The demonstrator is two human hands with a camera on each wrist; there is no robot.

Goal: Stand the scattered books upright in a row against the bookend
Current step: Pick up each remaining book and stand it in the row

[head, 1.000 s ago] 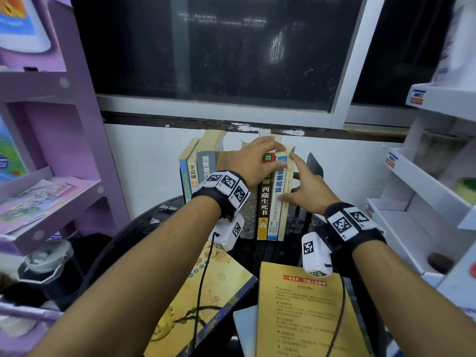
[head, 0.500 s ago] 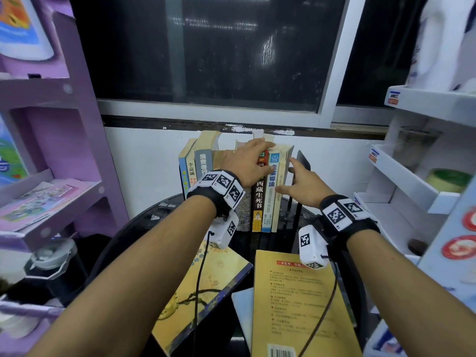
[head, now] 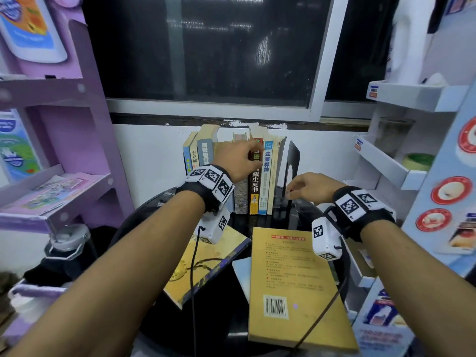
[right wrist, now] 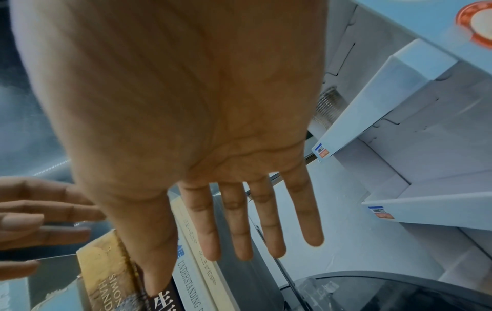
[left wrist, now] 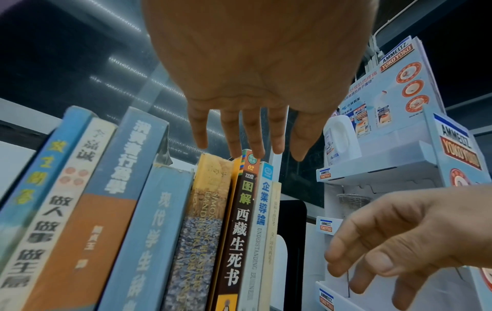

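Left hand (head: 238,161) rests with straight, loose fingers on the tops of the middle books in the upright row (head: 231,171), fingertips (left wrist: 255,147) touching the upper edge of the dark-spined book (head: 255,181); it steadies rather than grips. Right hand (head: 313,188) hangs free just in front of the black bookend (head: 292,166), fingers relaxed and holding nothing. That row stands at the far edge of the round dark tabletop (head: 257,221), spines facing out, its right end beside the bookend, though a narrow gap seems to show between the last pale book (head: 274,176) and the metal plate. Two books lie flat near the front edge: a yellow paperback (head: 293,284) with its barcode up, and a patterned gold-covered book (head: 206,264) to its left, with a pale thin one (head: 242,269) partly tucked between them. My judgement is that the row is the weak point: if the steadying hand lifts while that gap is open, the books could lean right and slide, or the leftmost ones, which tilt a little, could topple off the left end where nothing props them. Wrist cables trail over the flat books and might snag a cover when one is lifted. As for containers, the white shelf trays (head: 386,163) on the right hold a clear cup and a greenish round thing, too blurred to name; the purple shelf (head: 51,199) on the left carries a flat printed sheet.
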